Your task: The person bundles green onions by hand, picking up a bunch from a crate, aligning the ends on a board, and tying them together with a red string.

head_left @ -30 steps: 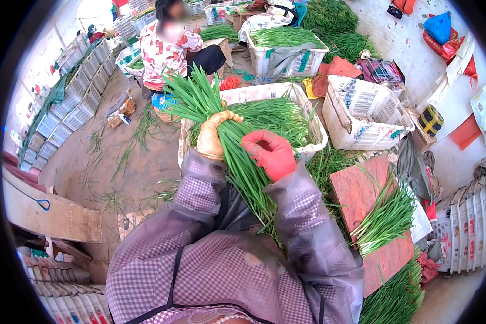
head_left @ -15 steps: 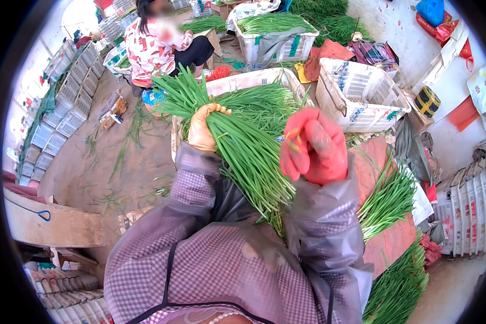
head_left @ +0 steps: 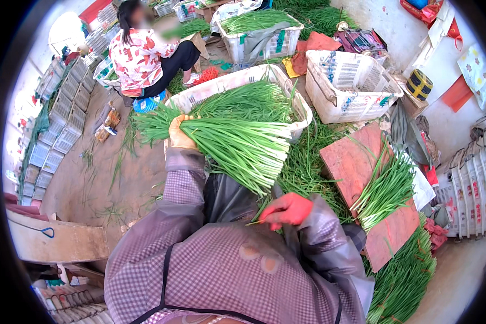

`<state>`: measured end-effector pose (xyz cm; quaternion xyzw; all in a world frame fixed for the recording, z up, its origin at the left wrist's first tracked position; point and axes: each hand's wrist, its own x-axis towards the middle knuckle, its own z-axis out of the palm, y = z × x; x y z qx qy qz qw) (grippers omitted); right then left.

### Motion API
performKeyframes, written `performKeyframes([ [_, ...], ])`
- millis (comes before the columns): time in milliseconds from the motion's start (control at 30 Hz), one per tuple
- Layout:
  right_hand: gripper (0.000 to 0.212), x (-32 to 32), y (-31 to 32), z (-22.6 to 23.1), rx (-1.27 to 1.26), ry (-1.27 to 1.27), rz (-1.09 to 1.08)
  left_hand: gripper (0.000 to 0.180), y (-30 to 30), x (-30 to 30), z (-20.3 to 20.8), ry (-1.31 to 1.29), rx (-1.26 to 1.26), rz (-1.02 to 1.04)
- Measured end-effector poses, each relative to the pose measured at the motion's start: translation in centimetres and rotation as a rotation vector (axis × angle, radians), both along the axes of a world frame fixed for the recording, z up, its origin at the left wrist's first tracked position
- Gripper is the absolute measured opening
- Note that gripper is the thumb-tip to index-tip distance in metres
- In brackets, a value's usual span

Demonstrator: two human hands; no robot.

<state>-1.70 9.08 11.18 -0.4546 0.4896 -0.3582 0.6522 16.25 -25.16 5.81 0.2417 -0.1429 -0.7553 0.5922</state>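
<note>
Biggest risk I see: the thick bundle of long green chive stalks (head_left: 237, 146) is gripped only at one end, so the loose cut ends could fan out and slide onto the ground. The left hand (head_left: 179, 132) in a tan glove is wrapped tight around the bundle, holding it level above the white plastic crate (head_left: 299, 108). The right hand (head_left: 286, 209) in a red glove sits low by the chest, fingers curled, pinching a stray stalk or two.
</note>
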Motion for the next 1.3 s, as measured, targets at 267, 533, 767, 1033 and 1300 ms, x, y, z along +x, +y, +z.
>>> performKeyframes([
  [267, 0.030, -0.4, -3.5, -6.6, -0.007, -0.087, -0.710, 0.010, -0.6, 0.2, -3.6, -0.025, 0.036, -0.049],
  [533, 0.040, -5.6, 1.0, -6.5, -0.024, -0.068, -0.728, 0.013, -0.8, 1.2, -6.3, -0.159, 0.017, 0.095],
  [767, 0.032, 0.7, -5.2, -4.7, 0.071, -0.030, -0.630, 0.017, -1.9, 1.8, -7.6, -0.201, -0.015, 0.062],
  [1033, 0.037, -7.0, 1.3, -13.8, 0.183, 0.583, -0.528, 0.020, -2.0, 1.5, -7.8, -0.207, -0.050, 0.063],
  [1300, 0.035, 0.0, -3.7, -4.8, 0.069, 0.164, -0.285, 0.015, -1.5, 1.4, -8.0, -0.186, -0.010, -0.036],
])
